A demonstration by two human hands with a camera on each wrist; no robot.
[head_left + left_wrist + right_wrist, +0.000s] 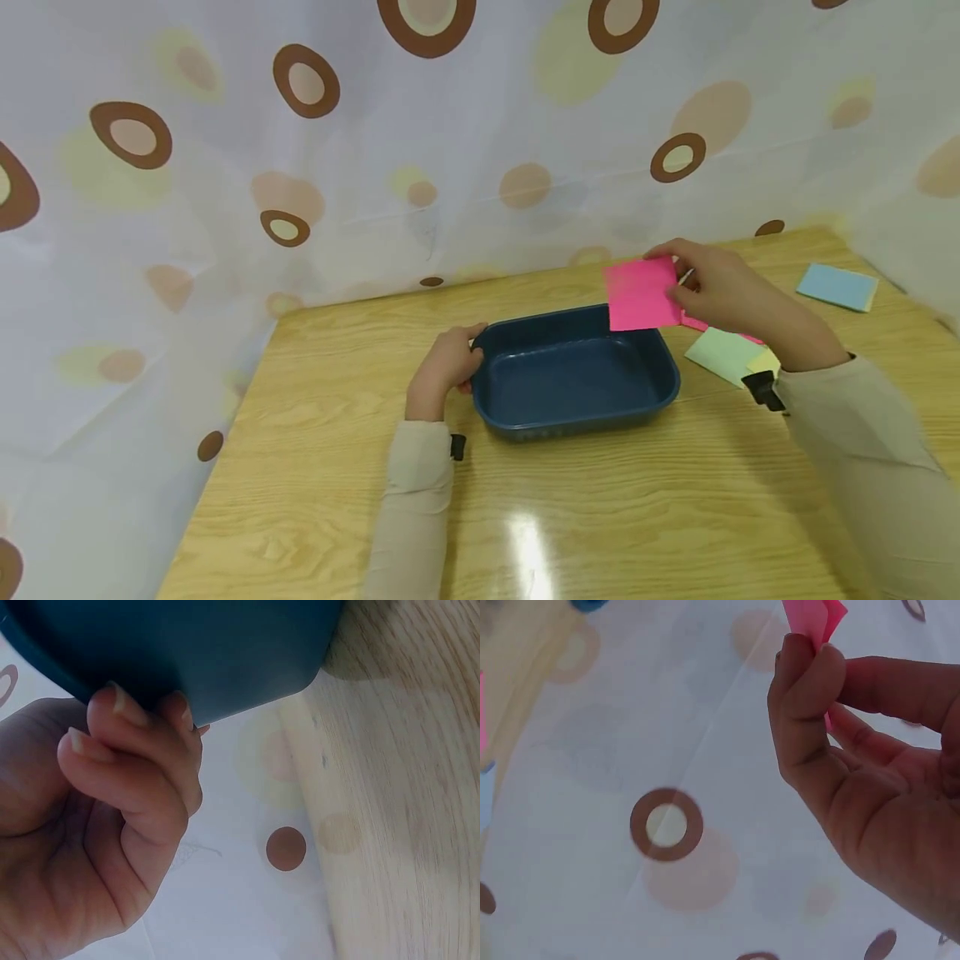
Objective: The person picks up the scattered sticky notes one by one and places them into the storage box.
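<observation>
A dark blue rectangular tray (577, 383) with raised walls sits on the wooden table, nothing lying inside it. My left hand (447, 362) grips its left end, thumb at the rim; the left wrist view shows curled fingers (142, 761) against the outer wall. Between thumb and fingers my right hand (716, 283) pinches a bright pink square sticky note (641, 296), held up over the tray's far right corner. In the right wrist view the pink paper (810, 619) sticks out past the fingertips, seen nearly edge-on.
Right of the tray lie a pale green note (720, 354) and a yellow note (765, 362), partly under my right forearm, with more pink paper behind. A light blue pad (837, 287) lies farther right. A patterned curtain (480, 167) hangs along the table's back edge.
</observation>
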